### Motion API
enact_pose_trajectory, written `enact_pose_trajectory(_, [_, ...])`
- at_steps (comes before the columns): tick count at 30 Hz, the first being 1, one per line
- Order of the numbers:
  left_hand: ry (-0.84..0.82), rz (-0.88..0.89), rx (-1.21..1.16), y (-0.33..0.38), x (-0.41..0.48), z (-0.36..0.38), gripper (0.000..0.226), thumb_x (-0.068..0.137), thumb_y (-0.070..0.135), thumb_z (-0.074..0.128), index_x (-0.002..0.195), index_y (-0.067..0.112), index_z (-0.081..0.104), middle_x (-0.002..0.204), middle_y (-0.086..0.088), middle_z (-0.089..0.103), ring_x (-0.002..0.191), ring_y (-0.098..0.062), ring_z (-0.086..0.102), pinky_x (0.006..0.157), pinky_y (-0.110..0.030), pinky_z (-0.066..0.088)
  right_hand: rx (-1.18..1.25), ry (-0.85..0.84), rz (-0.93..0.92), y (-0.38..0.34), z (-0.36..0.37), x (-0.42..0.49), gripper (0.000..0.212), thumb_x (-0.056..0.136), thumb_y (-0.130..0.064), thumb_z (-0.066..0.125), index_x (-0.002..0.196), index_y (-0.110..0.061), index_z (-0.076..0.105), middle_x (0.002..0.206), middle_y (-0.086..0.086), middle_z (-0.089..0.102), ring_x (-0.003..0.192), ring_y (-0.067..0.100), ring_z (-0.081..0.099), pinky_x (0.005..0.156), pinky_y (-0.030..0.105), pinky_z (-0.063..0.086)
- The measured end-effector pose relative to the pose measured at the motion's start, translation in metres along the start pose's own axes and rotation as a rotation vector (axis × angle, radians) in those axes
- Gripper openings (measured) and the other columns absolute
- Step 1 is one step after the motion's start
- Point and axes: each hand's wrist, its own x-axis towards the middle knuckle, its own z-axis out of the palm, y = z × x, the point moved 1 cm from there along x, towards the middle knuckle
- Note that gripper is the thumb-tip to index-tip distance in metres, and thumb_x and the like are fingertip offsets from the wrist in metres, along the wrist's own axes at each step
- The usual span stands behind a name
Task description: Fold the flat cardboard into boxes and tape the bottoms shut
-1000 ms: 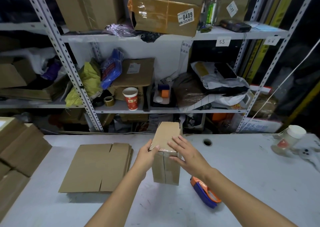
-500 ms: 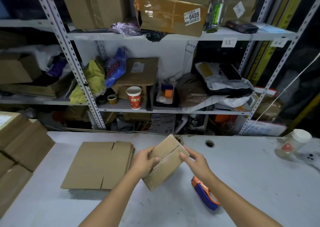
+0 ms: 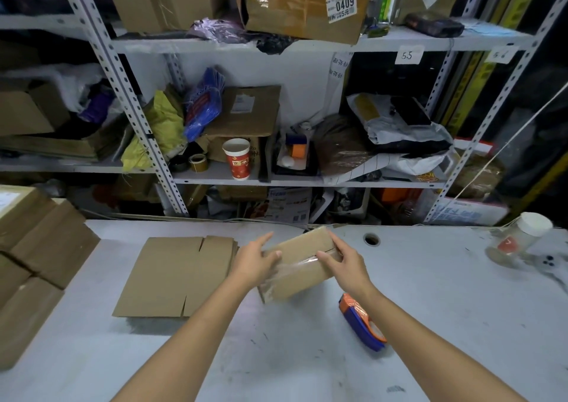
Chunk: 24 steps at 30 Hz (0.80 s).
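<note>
The box (image 3: 302,258) sits tilted over the middle of the table (image 3: 445,324), with clear tape across its upper face. The left hand (image 3: 255,263) grips its left end, thumb on top. The right hand (image 3: 345,268) grips its right end, fingers curled over the far edge. Flat cardboard (image 3: 175,275) lies at 9 o'clock, with finished boxes (image 3: 40,248) beyond it. A tape dispenser (image 3: 362,321) lies at 5 o'clock and a jar (image 3: 522,237) at 3 o'clock.
</note>
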Motion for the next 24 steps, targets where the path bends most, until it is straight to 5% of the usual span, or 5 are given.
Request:
enact_pose_trajectory(3, [0.047,-0.095,-0.111,-0.01,0.004,-0.006,0.077,0.094,0.039,0.066,0.158,0.02,0.028,0.155,-0.008,0.042,0.139,-0.028,0.044,0.108,-0.043,0.043,0.068,0.108,0.025,-0.003,-0.015,0.006,0.068,0.089,-0.046,0.069,0.151,-0.039,0.041,0.136,-0.01,0.059,0.122,0.01,0.055,0.105,0.038,0.048])
enact_pose_trajectory(8, [0.092,-0.047,-0.3,-0.001,0.0,0.005,0.045,0.095,0.026,0.068,0.137,0.022,0.053,0.118,0.004,0.063,0.111,-0.018,0.059,0.078,-0.025,0.049,0.117,0.109,-0.031,-0.015,-0.015,0.009,0.068,0.09,-0.043,0.07,0.151,-0.039,0.041,0.136,-0.016,0.06,0.121,0.005,0.057,0.103,0.036,0.051])
enact_pose_trajectory(14, [0.204,-0.023,-0.319,-0.011,0.004,-0.008,0.051,0.09,0.024,0.073,0.138,0.027,0.055,0.118,0.01,0.066,0.109,-0.016,0.062,0.085,-0.031,0.051,0.096,-0.008,-0.034,-0.019,-0.019,0.013,0.066,0.089,-0.049,0.07,0.149,-0.038,0.045,0.137,-0.015,0.059,0.126,0.005,0.055,0.105,0.039,0.05])
enact_pose_trajectory(21, [0.15,0.068,-0.343,-0.011,0.008,-0.016,0.072,0.088,0.017,0.075,0.15,0.037,0.042,0.138,0.015,0.058,0.125,-0.008,0.055,0.107,-0.039,0.049,0.302,-0.089,0.394,-0.052,-0.035,0.028,0.056,0.089,-0.071,0.053,0.119,-0.026,0.064,0.116,-0.001,0.068,0.104,0.025,0.068,0.08,0.039,0.06])
enact_pose_trajectory(24, [0.146,0.092,-0.337,-0.008,0.008,-0.013,0.073,0.089,0.014,0.074,0.15,0.037,0.041,0.138,0.014,0.057,0.121,-0.004,0.054,0.106,-0.035,0.049,0.214,-0.145,0.42,-0.058,-0.039,0.032,0.044,0.093,-0.053,0.063,0.113,-0.014,0.068,0.105,0.01,0.072,0.096,0.029,0.07,0.08,0.042,0.061])
